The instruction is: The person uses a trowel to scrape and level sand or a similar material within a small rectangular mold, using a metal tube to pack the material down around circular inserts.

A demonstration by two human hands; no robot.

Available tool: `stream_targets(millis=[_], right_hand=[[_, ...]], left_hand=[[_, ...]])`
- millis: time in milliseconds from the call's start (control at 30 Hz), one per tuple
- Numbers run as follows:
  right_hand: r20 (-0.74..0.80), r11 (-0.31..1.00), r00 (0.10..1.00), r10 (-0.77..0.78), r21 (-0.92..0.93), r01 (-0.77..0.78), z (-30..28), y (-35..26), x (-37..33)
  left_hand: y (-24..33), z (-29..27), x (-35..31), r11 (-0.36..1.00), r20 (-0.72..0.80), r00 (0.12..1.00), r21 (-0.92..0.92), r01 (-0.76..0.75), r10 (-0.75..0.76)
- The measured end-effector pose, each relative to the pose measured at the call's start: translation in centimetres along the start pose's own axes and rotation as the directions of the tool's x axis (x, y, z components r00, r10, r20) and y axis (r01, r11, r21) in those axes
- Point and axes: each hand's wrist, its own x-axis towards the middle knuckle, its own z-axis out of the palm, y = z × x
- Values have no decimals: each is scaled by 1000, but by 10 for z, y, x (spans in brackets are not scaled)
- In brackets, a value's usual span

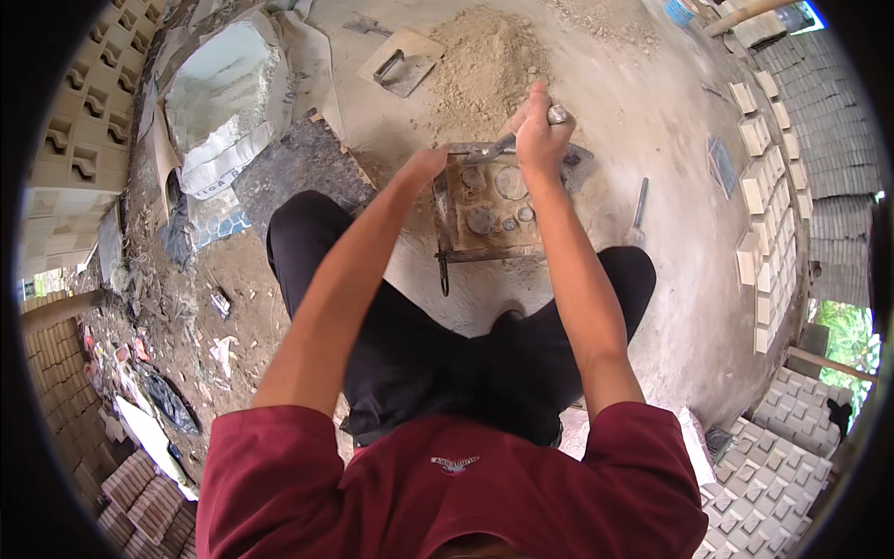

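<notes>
On the floor between my knees lies a square metal mould [484, 252] with a dark rim and several round shapes inside it, dusted with sandy material. My left hand [428, 166] is closed at the mould's far left corner, its fingertips partly hidden. Above the far right part of the mould, my right hand [542, 140] wraps round the handle of a trowel [503, 145]. The handle's pale end sticks out beside the thumb, and the narrow metal blade slants left over the far rim.
Beyond the mould rises a sandy heap [489, 65], beside a handled float board [402, 63]. At far left an open sack [223, 88] holds white powder, with a dark board [303, 168] nearer. A slim tool [641, 207] lies right; pale blocks [768, 205] line the right side.
</notes>
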Motion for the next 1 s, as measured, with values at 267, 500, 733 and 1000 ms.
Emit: stream_targets(millis=[267,500,733,1000], right_hand=[[106,995,993,-51,-84,60,49,4,-8],[-51,995,994,-99,-13,99,40,10,-7],[31,979,978,-205,19,204,42,13,-9],[-22,994,998,-57,91,59,6,13,3]], left_hand=[[-20,-16,26,998,-47,999,-50,-24,21],[27,-18,-50,638,174,984,-754,156,-34],[27,-21,-37,464,231,961,-875,138,151],[11,6,-17,655,28,991,-747,110,-134]])
